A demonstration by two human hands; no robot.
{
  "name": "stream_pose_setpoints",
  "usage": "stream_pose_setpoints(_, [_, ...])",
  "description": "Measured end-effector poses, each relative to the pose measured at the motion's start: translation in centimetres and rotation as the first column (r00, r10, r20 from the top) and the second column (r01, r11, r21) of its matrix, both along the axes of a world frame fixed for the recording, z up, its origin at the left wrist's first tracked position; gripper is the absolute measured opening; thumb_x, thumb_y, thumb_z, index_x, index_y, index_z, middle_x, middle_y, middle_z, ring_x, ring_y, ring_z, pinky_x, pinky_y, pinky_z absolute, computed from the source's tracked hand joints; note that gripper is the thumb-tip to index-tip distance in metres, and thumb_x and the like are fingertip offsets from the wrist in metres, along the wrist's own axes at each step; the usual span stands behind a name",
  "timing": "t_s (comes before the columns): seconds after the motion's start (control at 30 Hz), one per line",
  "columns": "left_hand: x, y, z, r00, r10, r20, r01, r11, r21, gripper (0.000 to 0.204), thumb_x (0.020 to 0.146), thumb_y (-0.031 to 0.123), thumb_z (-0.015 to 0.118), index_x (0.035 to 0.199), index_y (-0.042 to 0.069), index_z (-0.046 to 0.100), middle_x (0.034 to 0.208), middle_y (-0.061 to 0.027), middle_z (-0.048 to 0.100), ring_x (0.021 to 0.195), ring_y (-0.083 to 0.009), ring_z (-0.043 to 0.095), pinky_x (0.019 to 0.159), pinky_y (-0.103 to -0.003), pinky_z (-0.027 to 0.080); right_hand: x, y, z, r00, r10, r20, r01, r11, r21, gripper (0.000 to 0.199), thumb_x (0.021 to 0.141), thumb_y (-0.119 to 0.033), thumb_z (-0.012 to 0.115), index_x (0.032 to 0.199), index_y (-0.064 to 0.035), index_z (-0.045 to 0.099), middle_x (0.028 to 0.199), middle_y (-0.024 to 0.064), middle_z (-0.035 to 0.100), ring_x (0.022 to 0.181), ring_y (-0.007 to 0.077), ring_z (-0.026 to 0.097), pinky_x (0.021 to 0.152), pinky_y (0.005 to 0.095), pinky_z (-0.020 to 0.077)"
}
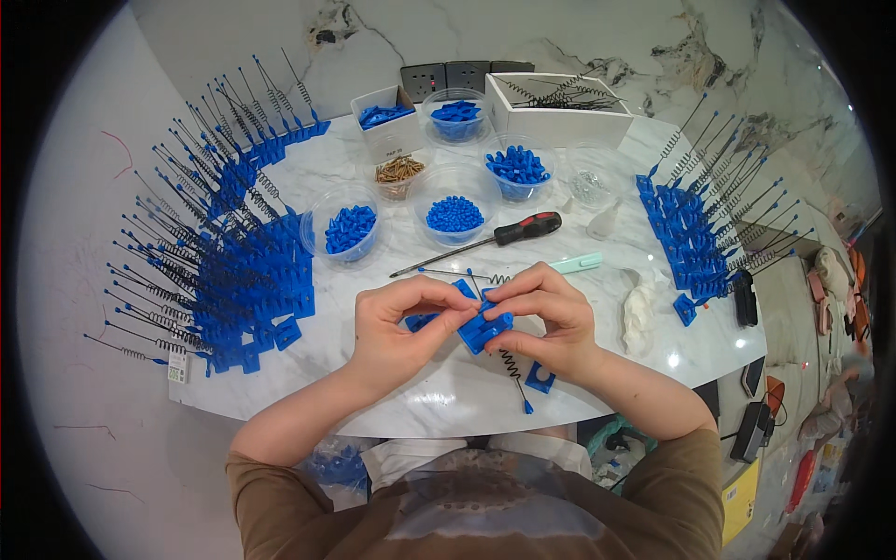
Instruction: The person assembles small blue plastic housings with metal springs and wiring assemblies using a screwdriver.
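Observation:
In front of my chest, both hands are closed round a blue plastic bracket (478, 332). My left hand (406, 315) pinches its left side with thumb and forefinger. The fingers of my right hand (549, 315) grip its right side from above, with the thumb below. Part of the bracket is hidden behind the fingertips. A black coiled wire with a blue tip (528, 407) lies just below my hands; another black wire (446, 272) lies above them. Beside the right wrist rests a flat blue plate with a hole (530, 381). Some blue plastic (417, 322) shows behind the left fingers.
A screwdriver (504, 235) and a mint-green pen-like tool (579, 262) lie beyond my hands. Tubs of blue parts (350, 259), blue beads (455, 241) and a tub of brass screws (399, 194) stand farther back. Blue pieces with spring wires crowd the left (252, 289) and right (686, 233).

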State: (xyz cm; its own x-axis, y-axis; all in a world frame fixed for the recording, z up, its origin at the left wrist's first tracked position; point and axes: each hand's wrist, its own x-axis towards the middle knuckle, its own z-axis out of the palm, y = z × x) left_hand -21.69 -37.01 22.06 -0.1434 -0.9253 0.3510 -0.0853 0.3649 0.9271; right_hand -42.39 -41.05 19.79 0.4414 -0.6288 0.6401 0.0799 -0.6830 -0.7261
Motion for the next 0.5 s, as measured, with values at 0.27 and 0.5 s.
stream_pose_setpoints(0.27, [0.1, 0.0, -1.0, 0.996, -0.065, -0.062, 0.068, 0.997, 0.036, 0.023, 0.079, -0.002, 0.071, 0.102, 0.000, 0.066, 0.100, -0.0116, 0.069, 0.094, -0.0187, 0.067, 0.082, -0.031, 0.056, -0.2, -0.3, -0.2, 1.000, 0.019, -0.017, -0.019, 1.000, -0.011, 0.031, 0.067, -0.008, 0.083, 0.096, -0.0076, 0.072, 0.101, 0.0065, 0.062, 0.089, 0.0154, 0.063, 0.076, 0.0272, 0.0537])
stream_pose_setpoints(0.5, [0.0, 0.1, -2.3, 0.982, -0.189, 0.002, 0.189, 0.981, -0.042, 0.045, 0.073, -0.007, 0.074, 0.113, 0.001, 0.057, 0.113, -0.0103, 0.058, 0.104, -0.0213, 0.063, 0.087, -0.033, 0.057, 0.1, -0.2, -0.7, 1.000, 0.025, -0.012, -0.024, 0.997, 0.075, 0.027, 0.069, -0.005, 0.081, 0.094, -0.0061, 0.072, 0.097, 0.0056, 0.056, 0.086, 0.0131, 0.061, 0.078, 0.0261, 0.0556])
